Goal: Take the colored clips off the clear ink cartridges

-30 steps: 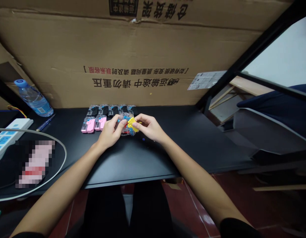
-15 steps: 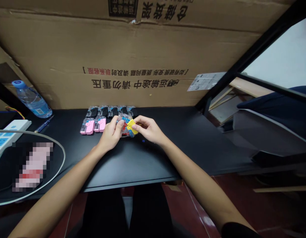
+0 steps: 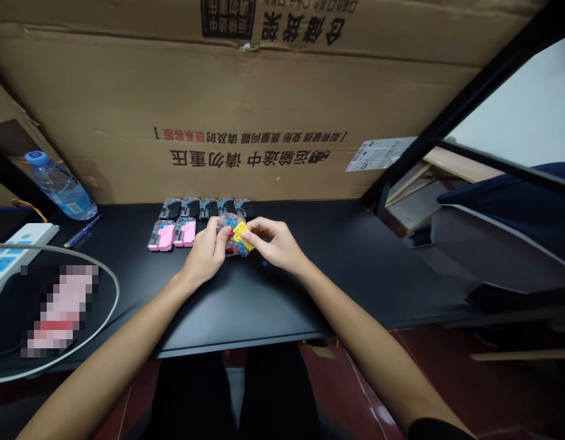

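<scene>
Clear ink cartridge (image 3: 228, 237) clamped in the left hand (image 3: 203, 255); right hand (image 3: 275, 245) pinches its yellow clip (image 3: 241, 236), just beside pink cartridges (image 3: 172, 233) on the bench (image 3: 282, 299).

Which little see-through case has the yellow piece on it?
The case between the left hand and right hand has the yellow piece; the pink ones and black ones lie in rows.

We see two pink plastic cartridges (image 3: 162, 236) and a row of black cartridges in clear shells (image 3: 204, 209) near the far edge of the matte black desktop (image 3: 245, 293), beside a clear cartridge flecked red and blue (image 3: 228, 243) and a bright yellow plastic tab (image 3: 241, 235), against brown corrugated cardboard (image 3: 218, 91) printed in black and red.
</scene>
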Action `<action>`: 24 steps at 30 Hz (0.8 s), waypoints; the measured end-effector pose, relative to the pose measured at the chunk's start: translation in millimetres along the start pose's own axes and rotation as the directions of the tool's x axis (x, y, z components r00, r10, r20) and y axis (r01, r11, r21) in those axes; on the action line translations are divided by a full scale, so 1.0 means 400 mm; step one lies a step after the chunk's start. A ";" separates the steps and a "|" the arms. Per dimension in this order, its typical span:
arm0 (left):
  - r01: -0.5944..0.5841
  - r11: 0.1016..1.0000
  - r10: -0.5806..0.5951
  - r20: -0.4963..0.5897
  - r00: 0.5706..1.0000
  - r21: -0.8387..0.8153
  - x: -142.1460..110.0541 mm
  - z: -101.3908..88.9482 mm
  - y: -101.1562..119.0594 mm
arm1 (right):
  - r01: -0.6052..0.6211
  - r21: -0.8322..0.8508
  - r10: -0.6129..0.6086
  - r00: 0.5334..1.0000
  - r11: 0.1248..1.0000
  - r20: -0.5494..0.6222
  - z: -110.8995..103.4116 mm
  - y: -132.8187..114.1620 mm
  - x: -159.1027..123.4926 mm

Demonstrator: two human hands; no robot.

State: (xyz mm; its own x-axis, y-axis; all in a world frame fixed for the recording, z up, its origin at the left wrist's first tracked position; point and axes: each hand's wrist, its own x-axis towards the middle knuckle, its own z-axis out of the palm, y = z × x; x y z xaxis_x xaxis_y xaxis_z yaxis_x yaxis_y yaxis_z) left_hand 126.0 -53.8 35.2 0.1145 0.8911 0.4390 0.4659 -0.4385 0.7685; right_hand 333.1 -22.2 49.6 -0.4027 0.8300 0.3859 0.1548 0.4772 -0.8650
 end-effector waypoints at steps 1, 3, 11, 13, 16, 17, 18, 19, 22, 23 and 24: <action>0.016 0.999 -0.015 0.012 1.000 -0.033 0.001 0.000 0.000 | -0.004 0.021 0.004 1.000 1.000 0.008 -0.003 0.002 0.001; 0.053 0.993 -0.048 0.042 0.998 -0.108 0.003 -0.003 -0.001 | -0.022 0.078 0.019 0.999 0.997 0.038 -0.009 0.008 0.004; 0.166 0.913 -0.116 0.153 0.981 -0.373 0.011 -0.021 0.012 | -0.059 0.117 0.045 0.992 0.991 0.117 -0.028 0.014 0.005; 0.191 0.892 -0.135 0.161 0.978 -0.410 0.014 -0.022 0.014 | -0.069 0.098 0.056 0.989 0.993 0.136 -0.032 0.008 0.004; 0.206 0.895 -0.151 0.166 0.975 -0.396 0.019 -0.025 0.013 | -0.062 0.051 0.052 0.983 0.997 0.177 -0.041 -0.003 0.002; 0.188 0.913 -0.143 0.149 0.978 -0.361 0.021 -0.028 0.013 | -0.068 0.045 0.058 0.981 0.997 0.184 -0.043 -0.006 0.001; 0.162 0.934 -0.130 0.120 0.984 -0.319 0.022 -0.032 0.013 | -0.083 0.047 0.073 0.980 0.995 0.185 -0.045 -0.007 0.000; 0.133 0.952 -0.113 0.088 0.990 -0.276 0.023 -0.036 0.012 | -0.103 0.056 0.091 0.979 0.993 0.182 -0.046 -0.008 0.000; 0.084 0.978 -0.083 0.012 0.996 -0.189 0.026 -0.049 0.007 | -0.145 0.065 0.133 0.978 0.987 0.163 -0.051 -0.003 0.001; 0.080 0.981 -0.083 -0.010 0.997 -0.174 0.027 -0.052 0.003 | -0.147 0.055 0.138 0.979 0.988 0.151 -0.054 0.000 0.002; 0.080 0.984 -0.085 -0.028 0.996 -0.161 0.028 -0.054 -0.001 | -0.144 0.047 0.137 0.982 0.988 0.128 -0.059 0.003 0.003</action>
State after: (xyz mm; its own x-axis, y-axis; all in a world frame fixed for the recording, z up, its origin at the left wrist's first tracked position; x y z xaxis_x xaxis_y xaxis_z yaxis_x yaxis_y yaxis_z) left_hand 108.2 -46.3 49.9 0.0493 0.9216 0.3849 0.3262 -0.3791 0.8659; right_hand 354.2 -13.6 56.7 -0.4897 0.8438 0.2193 0.1689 0.3385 -0.9257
